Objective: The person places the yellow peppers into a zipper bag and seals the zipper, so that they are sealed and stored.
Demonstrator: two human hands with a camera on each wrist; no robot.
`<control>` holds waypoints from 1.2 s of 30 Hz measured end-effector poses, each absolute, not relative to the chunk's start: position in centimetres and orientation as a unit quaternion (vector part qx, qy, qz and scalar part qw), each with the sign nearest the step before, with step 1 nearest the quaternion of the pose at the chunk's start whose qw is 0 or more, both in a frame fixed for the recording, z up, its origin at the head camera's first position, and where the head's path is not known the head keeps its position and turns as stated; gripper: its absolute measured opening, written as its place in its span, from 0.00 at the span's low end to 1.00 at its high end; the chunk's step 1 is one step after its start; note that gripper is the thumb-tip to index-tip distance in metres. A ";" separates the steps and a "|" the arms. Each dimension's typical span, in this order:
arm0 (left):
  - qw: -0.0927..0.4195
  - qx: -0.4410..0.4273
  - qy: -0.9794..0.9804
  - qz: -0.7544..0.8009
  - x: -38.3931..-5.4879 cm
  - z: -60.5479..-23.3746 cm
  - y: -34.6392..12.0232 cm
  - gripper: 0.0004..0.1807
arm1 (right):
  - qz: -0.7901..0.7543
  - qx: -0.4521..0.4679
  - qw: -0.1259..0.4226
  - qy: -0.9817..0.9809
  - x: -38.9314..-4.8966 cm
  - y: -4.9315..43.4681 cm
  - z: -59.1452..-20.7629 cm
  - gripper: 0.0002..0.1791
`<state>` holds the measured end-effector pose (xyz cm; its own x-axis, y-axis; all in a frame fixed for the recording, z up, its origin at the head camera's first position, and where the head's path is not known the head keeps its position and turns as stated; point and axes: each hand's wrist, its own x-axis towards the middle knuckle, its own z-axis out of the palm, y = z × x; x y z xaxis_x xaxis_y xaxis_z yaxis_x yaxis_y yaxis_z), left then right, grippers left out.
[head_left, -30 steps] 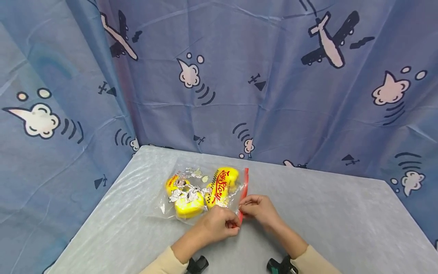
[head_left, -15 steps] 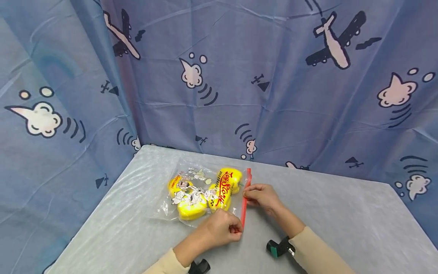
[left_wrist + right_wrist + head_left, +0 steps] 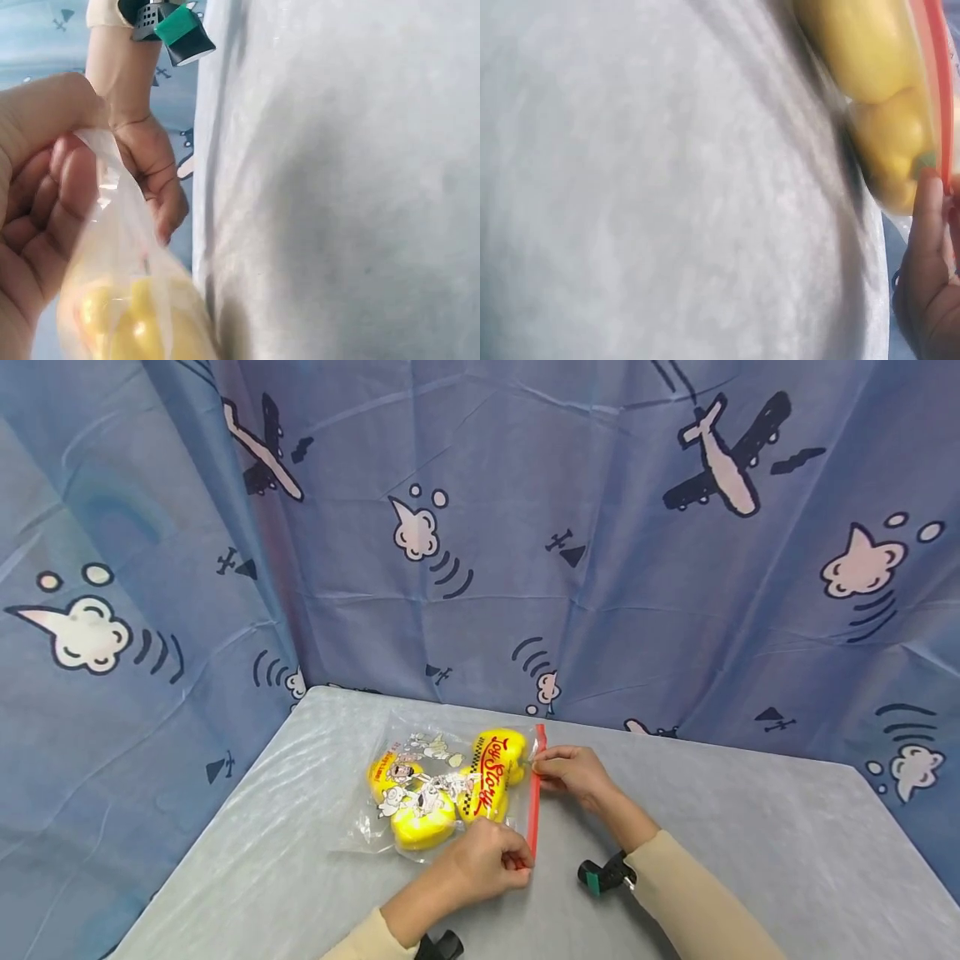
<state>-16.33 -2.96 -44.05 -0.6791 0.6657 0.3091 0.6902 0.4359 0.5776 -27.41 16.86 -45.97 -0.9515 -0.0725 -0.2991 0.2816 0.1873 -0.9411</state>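
A clear zip bag (image 3: 491, 777) with red "Toy Story" lettering and printed figures lies on the table. Several yellow bell peppers (image 3: 423, 828) are inside; in the right wrist view one pepper (image 3: 889, 142) shows a green stem. Along the bag's right side runs a red zip strip (image 3: 534, 818). My left hand (image 3: 483, 860) pinches the strip's near end, and the left wrist view shows the plastic pulled taut from the thumb and curled fingers. Farther up, my right hand (image 3: 577, 772) pinches the strip between thumb and fingers near its far end.
The table (image 3: 712, 843) has a pale grey cover. A blue curtain (image 3: 480, 527) with planes and clouds hangs behind it and on the left. Black wrist devices (image 3: 606, 874) sit under both forearms.
My right hand has slid away from me along the red strip, from near the left hand toward the far end. The left hand keeps its pinch on the near end.
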 end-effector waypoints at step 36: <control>0.037 -0.408 -0.826 -0.388 -16.5 -44.6 -2.1 0.03 | -0.586 0.058 0.063 0.805 -25.8 17.1 -46.2 0.13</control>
